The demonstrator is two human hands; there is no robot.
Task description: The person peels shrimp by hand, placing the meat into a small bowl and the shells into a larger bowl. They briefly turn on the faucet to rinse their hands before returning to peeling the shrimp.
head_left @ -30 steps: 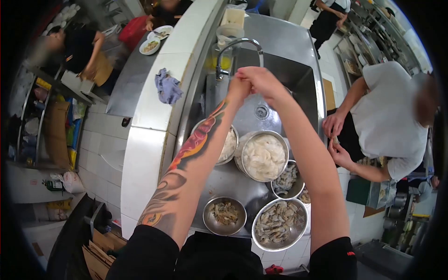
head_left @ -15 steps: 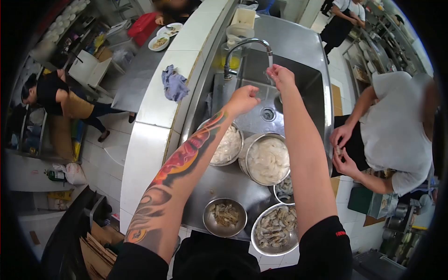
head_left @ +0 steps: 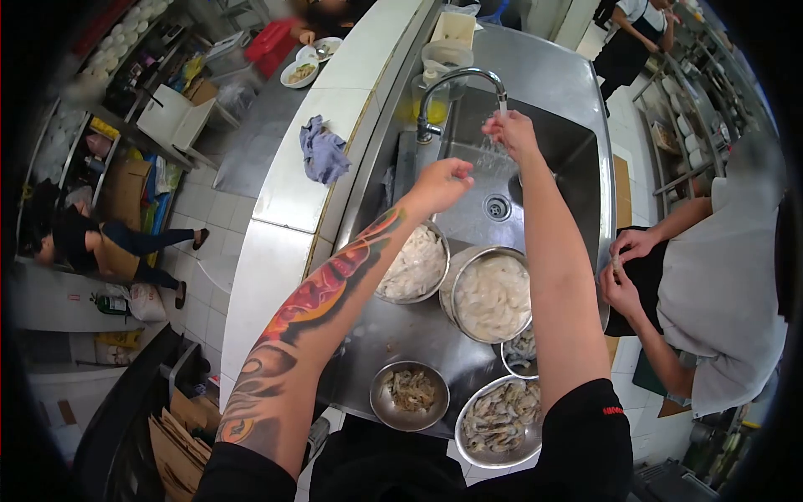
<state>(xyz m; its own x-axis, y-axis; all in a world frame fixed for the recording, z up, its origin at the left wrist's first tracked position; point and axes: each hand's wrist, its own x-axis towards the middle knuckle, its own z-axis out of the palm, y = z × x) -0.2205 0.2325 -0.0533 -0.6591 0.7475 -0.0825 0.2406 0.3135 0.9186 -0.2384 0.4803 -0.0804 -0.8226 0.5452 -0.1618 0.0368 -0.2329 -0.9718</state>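
Note:
My right hand (head_left: 510, 132) is under the running tap (head_left: 464, 77), with water splashing off its curled fingers over the sink (head_left: 535, 209). Whether anything is in it is too small to tell. My left hand (head_left: 446, 182) hangs over the sink's left part, fingers bent together, their contents not visible. Below my hands stand two metal pots of peeled pale shrimp, one on the left (head_left: 416, 266) and one on the right (head_left: 492, 293). Nearer me are a small bowl of shells or scraps (head_left: 410, 395), a colander of unpeeled shrimp (head_left: 500, 418) and a partly hidden bowl of shrimp (head_left: 523, 351).
A blue-grey cloth (head_left: 324, 151) lies on the white tiled ledge (head_left: 284, 192). A soap bottle (head_left: 429, 96) and plastic containers stand behind the tap. At the right, a co-worker's hands (head_left: 623, 268) hold a small item near the sink edge. Other people are farther off.
The view has shifted, so the sink appears farther right. Water now splashes wider off my right hand. The person at the left has moved lower in view, and the co-worker at the right has shifted slightly.

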